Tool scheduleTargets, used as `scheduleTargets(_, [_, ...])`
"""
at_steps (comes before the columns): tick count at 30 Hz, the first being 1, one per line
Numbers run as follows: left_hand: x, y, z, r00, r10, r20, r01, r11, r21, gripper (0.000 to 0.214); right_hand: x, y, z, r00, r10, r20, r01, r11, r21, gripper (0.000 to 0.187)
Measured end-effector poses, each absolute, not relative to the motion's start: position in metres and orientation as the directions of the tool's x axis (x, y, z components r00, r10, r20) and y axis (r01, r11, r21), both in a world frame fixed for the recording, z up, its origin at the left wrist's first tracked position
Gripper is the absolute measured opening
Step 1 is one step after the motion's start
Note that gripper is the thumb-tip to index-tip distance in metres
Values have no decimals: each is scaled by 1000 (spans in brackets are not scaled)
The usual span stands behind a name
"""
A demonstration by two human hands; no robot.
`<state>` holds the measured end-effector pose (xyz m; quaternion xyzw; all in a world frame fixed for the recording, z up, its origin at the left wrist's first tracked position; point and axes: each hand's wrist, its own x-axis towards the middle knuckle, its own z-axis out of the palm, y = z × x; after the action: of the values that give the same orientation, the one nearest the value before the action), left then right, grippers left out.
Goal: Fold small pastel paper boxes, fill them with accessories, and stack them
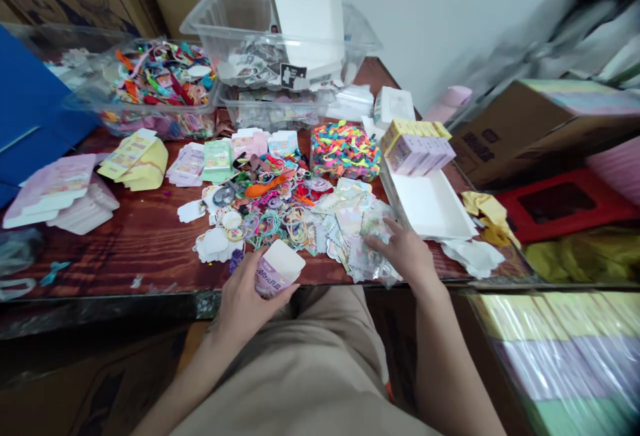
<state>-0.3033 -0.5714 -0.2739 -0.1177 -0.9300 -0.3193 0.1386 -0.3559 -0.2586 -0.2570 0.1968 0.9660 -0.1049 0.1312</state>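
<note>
My left hand [245, 296] is wrapped round a small pink paper box [277, 271] with its top flap open, held at the table's front edge. My right hand [403, 249] rests with fingers spread on a heap of shiny packaged sticker cards [357, 229]. Between and behind the hands lies a pile of coloured hair ties and small accessories [270, 206].
Stacks of flat pastel box blanks [60, 193] lie on the wooden table [140, 236] at left. Clear bins [165, 83] of colourful items stand at the back. A white tray [430, 206] holds filled small boxes [417, 146]. Cardboard cartons [530, 129] sit at right.
</note>
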Motion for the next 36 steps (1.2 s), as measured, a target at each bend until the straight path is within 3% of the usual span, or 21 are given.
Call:
scheduleTargets(5, [-302,-560,-274,-918,213,335,383,698,606,69,-354,-251,-264,-892,296,-343,381,898,-218,84])
scheduleTargets(10, [-302,-548,-274,-896,254,365,437,660,612,69,-366,-257,-267,-935,256,-244,310,926,-217,65])
scheduleTargets(16, [-299,-548,-277,-910,238,340,407,668,623,68,-341,-231,-263,-963,256,-87,265,832,-487,64])
scheduleTargets(18, [-298,-548,-277,-918,232,321,391,665,636,68,-324,-223,-260,-961,247,-125,277,851,-446,64])
scheduleTargets(21, [-298,-543,-276,-920,243,308,389,653,649,68,-303,-220,-260,-930,237,-282,307,921,-241,73])
scheduleTargets(24, [-299,-536,-276,-914,278,297,406,642,650,68,-295,-225,-262,-898,288,-334,338,935,-103,76])
scheduleTargets(28, [-299,-531,-278,-905,304,297,425,635,646,71,-299,-226,-262,-902,267,-338,314,945,-91,66])
scheduleTargets(33, [-299,-531,-279,-903,313,295,430,646,630,71,-308,-223,-262,-915,258,-309,295,952,-81,77])
scheduleTargets(36, [-300,-532,-277,-904,312,292,427,661,617,72,-311,-225,-265,-913,245,-326,280,958,-62,73])
